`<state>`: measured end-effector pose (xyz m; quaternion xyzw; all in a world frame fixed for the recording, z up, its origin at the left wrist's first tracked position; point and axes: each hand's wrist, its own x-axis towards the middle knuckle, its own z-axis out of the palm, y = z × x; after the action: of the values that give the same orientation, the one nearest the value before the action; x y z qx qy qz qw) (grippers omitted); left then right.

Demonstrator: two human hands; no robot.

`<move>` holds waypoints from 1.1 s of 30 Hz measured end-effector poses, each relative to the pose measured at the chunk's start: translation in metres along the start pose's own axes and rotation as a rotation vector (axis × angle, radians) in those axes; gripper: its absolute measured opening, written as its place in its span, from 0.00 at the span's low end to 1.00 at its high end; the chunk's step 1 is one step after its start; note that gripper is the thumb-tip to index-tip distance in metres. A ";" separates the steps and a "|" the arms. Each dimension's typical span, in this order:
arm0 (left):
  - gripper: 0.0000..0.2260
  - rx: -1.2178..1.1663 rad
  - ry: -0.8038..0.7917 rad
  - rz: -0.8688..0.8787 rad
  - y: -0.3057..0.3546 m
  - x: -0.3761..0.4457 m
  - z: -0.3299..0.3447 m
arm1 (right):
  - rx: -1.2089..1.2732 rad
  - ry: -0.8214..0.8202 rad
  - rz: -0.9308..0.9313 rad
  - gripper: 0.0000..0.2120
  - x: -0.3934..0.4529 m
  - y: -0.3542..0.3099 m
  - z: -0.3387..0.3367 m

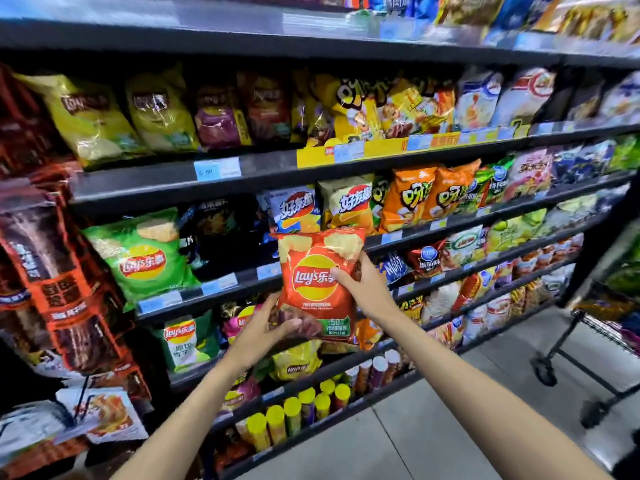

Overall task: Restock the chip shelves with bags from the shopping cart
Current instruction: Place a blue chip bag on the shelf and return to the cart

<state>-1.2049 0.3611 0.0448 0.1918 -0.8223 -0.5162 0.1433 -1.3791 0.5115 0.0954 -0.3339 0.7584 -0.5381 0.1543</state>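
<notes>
Two hands hold one orange Lay's bag (317, 282) upright in front of the shelf edge (221, 284), just right of the green Lay's bag (142, 258) standing on that shelf. Left hand (266, 327) curls round its lower left corner; right hand (360, 285) grips its right side. Shopping cart (595, 327) stands at far right.

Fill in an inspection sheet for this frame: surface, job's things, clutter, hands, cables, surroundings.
Surface: dark shelves, stocked on every tier that shows.
Job's things: orange Lay's bag held upright in front of the shelves; shopping cart at right, partly in view.
Clutter: hanging packets at left; yellow-lidded cans on the bottom tier.
Hands: left hand grips the bag's lower corner; right hand grips its right side.
Cables: nothing seen.
Surroundings: grey tiled floor.
</notes>
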 end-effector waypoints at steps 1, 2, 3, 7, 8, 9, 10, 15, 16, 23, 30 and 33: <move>0.32 -0.013 0.004 0.011 0.003 0.014 -0.001 | 0.004 0.014 -0.015 0.31 0.012 -0.001 -0.004; 0.32 -0.013 0.016 0.023 0.005 0.027 -0.001 | 0.013 0.034 -0.029 0.31 0.023 -0.003 -0.007; 0.33 -0.010 0.030 0.031 0.004 0.039 -0.002 | 0.024 0.052 -0.042 0.32 0.033 -0.001 -0.009; 0.35 0.031 0.009 0.045 0.001 0.079 0.000 | 0.075 0.092 -0.034 0.33 0.055 0.013 -0.017; 0.36 0.048 -0.002 0.038 0.000 0.086 0.003 | 0.083 0.107 -0.027 0.35 0.057 0.018 -0.021; 0.37 0.055 -0.019 0.038 0.000 0.092 0.007 | 0.085 0.122 -0.022 0.37 0.060 0.023 -0.024; 0.37 0.056 -0.032 0.035 0.002 0.095 0.012 | 0.087 0.133 -0.022 0.39 0.061 0.028 -0.028; 0.34 0.054 -0.054 0.010 0.004 0.110 0.035 | 0.166 0.091 0.001 0.29 0.071 0.046 -0.048; 0.34 0.042 -0.045 0.008 0.007 0.111 0.038 | 0.167 0.078 -0.009 0.26 0.075 0.048 -0.052; 0.35 0.010 0.124 0.016 0.034 0.122 0.045 | 0.164 -0.027 -0.127 0.30 0.111 0.030 -0.076; 0.34 0.045 0.312 0.040 0.063 0.115 0.052 | 0.150 -0.123 -0.232 0.40 0.140 0.006 -0.089; 0.32 0.086 0.412 0.070 0.076 0.112 0.048 | 0.198 -0.173 -0.260 0.36 0.153 -0.011 -0.090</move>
<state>-1.3374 0.3773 0.0976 0.2707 -0.8031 -0.4252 0.3178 -1.5409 0.4709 0.1581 -0.4572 0.6360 -0.5949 0.1803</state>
